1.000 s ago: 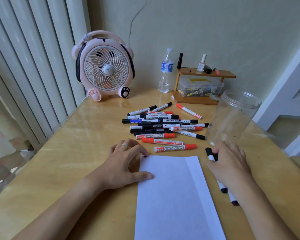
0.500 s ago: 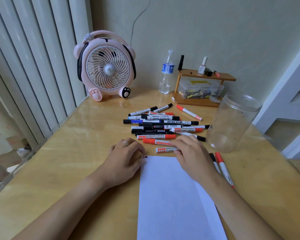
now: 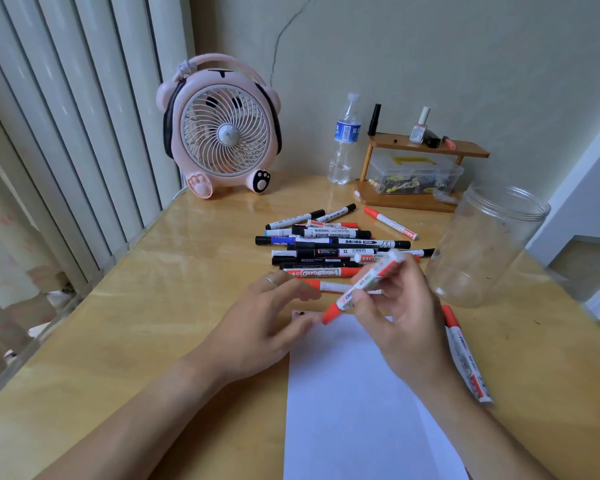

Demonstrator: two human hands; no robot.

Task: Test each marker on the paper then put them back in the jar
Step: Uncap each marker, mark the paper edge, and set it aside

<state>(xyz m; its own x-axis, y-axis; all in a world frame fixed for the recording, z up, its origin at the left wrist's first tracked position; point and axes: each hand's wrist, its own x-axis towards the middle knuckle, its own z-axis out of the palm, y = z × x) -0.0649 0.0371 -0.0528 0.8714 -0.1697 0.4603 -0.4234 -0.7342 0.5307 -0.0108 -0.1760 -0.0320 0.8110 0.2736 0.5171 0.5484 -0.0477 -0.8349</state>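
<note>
The right hand (image 3: 400, 317) grips a red-capped marker (image 3: 362, 287) tilted, cap end low over the top edge of the white paper (image 3: 354, 403). The left hand (image 3: 267, 327) rests at the paper's corner, fingers (image 3: 303, 292) relaxed. Behind lies a pile of markers (image 3: 333, 244) on the worktop (image 3: 153, 323), with the clear jar (image 3: 482, 244) standing just to their right.

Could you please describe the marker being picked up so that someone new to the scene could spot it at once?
Find the white paper at the table's near edge. Just above its top edge, the right hand grips a red-capped marker. Unlike the pile of markers lying flat behind it, it is lifted and tilted, cap down.
</note>
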